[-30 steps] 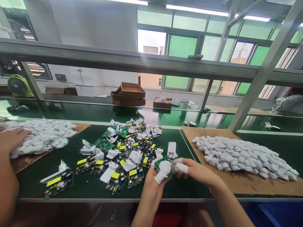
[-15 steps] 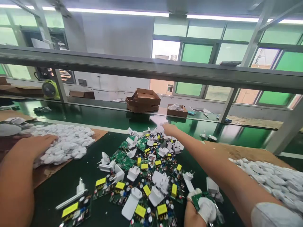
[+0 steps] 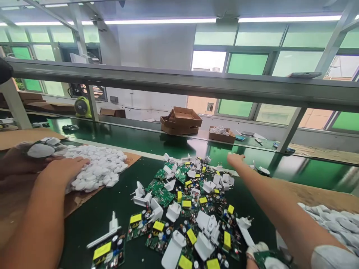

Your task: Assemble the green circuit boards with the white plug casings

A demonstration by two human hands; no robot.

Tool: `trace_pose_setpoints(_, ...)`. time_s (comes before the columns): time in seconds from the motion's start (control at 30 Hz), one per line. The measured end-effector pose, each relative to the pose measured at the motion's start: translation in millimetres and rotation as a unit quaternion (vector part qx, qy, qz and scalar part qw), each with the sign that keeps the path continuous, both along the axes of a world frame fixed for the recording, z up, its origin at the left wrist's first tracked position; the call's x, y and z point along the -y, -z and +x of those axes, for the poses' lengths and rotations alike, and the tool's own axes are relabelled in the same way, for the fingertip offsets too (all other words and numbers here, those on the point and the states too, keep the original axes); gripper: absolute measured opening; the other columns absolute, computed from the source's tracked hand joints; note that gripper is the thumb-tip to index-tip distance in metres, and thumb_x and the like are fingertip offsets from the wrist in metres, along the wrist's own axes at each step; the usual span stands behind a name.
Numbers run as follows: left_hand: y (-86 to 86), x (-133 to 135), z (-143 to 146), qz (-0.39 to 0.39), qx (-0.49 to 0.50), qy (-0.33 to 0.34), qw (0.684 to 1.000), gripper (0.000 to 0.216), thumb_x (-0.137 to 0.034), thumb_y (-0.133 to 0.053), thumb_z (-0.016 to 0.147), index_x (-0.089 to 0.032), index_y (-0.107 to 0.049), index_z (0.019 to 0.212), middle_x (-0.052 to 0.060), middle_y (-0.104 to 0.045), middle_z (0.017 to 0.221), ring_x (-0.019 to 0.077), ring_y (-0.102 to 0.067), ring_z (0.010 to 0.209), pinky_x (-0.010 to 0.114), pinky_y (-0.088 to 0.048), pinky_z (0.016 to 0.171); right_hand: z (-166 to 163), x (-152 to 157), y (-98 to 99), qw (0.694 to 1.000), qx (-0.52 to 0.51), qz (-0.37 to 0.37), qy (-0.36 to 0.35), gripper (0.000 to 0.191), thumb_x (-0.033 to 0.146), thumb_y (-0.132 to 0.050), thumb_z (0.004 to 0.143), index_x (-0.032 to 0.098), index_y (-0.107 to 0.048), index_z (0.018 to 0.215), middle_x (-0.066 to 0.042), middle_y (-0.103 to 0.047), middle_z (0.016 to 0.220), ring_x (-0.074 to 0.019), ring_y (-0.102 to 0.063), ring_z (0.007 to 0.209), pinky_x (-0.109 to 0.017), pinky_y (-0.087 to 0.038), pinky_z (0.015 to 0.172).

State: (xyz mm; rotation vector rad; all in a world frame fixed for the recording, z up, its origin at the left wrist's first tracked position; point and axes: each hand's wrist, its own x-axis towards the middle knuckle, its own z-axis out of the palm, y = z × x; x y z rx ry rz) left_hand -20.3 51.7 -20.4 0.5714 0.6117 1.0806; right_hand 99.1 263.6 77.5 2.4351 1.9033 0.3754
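Note:
My right hand [image 3: 235,160] is stretched far forward, past the heap of green circuit boards and white plug housings [image 3: 193,209], at the edge of the green conveyor belt [image 3: 157,142]. I see it from behind, so its fingers are hidden. My left hand [image 3: 254,253] shows only at the bottom edge. It wears white finger cots and is closed on a small green circuit board [image 3: 267,257]. A co-worker's hand [image 3: 63,172] rests on a pile of white plastic caps [image 3: 98,168] at the left.
The caps at the left lie on a cardboard sheet [image 3: 84,196]. More white caps [image 3: 331,220] lie on cardboard at the right. Cardboard boxes [image 3: 181,121] and a small box of parts [image 3: 221,133] stand beyond the belt. A metal rail [image 3: 179,84] crosses overhead.
My right hand let go of the board, reached forward over the heap and swung right toward the belt. My left hand kept the board and sank to the frame's bottom. The view shifted up and left.

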Motion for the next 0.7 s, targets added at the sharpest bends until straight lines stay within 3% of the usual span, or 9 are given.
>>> trace_pose_setpoints(0.17,-9.6,-19,-15,-0.016,0.011,0.008,1.0,0.026,-0.034,-0.04,0.076,-0.02,-0.048,0.096,0.005,-0.052,0.096,0.0144,-0.05,0.082,0.032,-0.044,0.067,30,59,-7.6,0.999,0.019,-0.021,-0.021,0.018,0.023,-0.047,0.078,0.012,-0.051,0.091,-0.005,-0.053,0.092,-0.0174,-0.05,0.085,-0.039,-0.038,0.075)
trace_pose_setpoints(0.43,-20.3,37,29,-0.016,0.016,0.003,1.0,0.033,-0.025,-0.062,0.057,-0.019,-0.047,0.086,0.0,-0.057,0.071,0.0109,-0.053,0.058,0.018,-0.035,0.043,34,211,-9.5,0.99,0.009,-0.025,-0.139,0.023,0.018,-0.039,0.073,0.017,-0.054,0.091,-0.009,-0.059,0.083,-0.0242,-0.054,0.077,-0.028,-0.033,0.057)
trace_pose_setpoints(0.57,-23.4,37,29,-0.029,0.036,-0.028,0.999,0.029,-0.021,-0.059,0.059,-0.017,-0.046,0.085,-0.001,-0.056,0.069,0.0083,-0.05,0.055,0.018,-0.036,0.043,40,254,4.9,0.987,-0.076,-0.022,-0.137,0.023,0.013,-0.036,0.07,0.016,-0.055,0.084,-0.009,-0.06,0.08,-0.0226,-0.054,0.074,-0.025,-0.03,0.054)
trace_pose_setpoints(0.7,-25.9,32,27,-0.05,0.053,-0.046,0.996,0.027,-0.021,-0.052,0.065,-0.018,-0.046,0.091,0.001,-0.057,0.073,0.0101,-0.05,0.061,0.022,-0.04,0.049,39,267,25.5,0.958,-0.248,-0.023,-0.142,0.023,0.016,-0.032,0.073,0.016,-0.053,0.065,-0.005,-0.058,0.064,-0.0175,-0.052,0.061,-0.023,-0.03,0.052)
